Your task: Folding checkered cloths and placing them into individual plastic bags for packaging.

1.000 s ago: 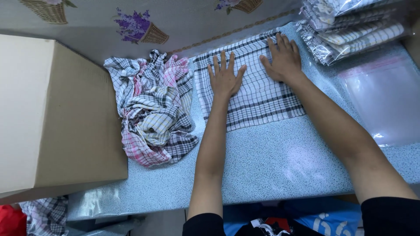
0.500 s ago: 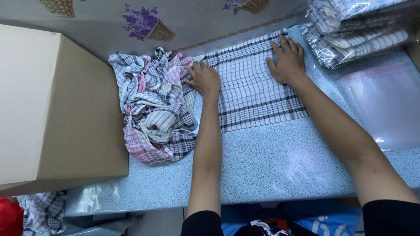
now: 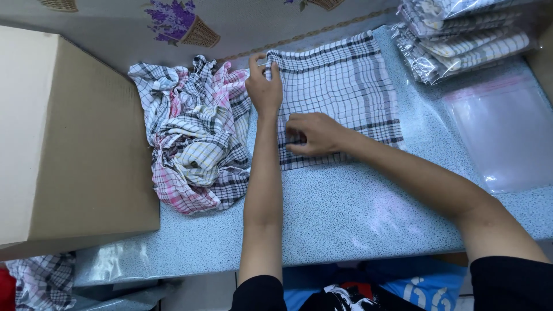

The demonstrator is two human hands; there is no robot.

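Bright, even light; sharp focus; soft glare on plastic.

box point(image 3: 75, 144) — plain tan cardboard, left | clear bagged checked cloths point(image 3: 461, 34) — stacked top right | empty clear bag point(image 3: 507, 132) — right

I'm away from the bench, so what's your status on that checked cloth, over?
Left hand pinching far-left corner of flat checked cloth. Right hand gripping its near-left edge. Crumpled cloth pile touching the left side.

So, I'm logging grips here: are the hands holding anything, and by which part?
Both hold the flat checked cloth by its left edge: left hand pinches the far-left corner, right hand grips near the near-left corner.
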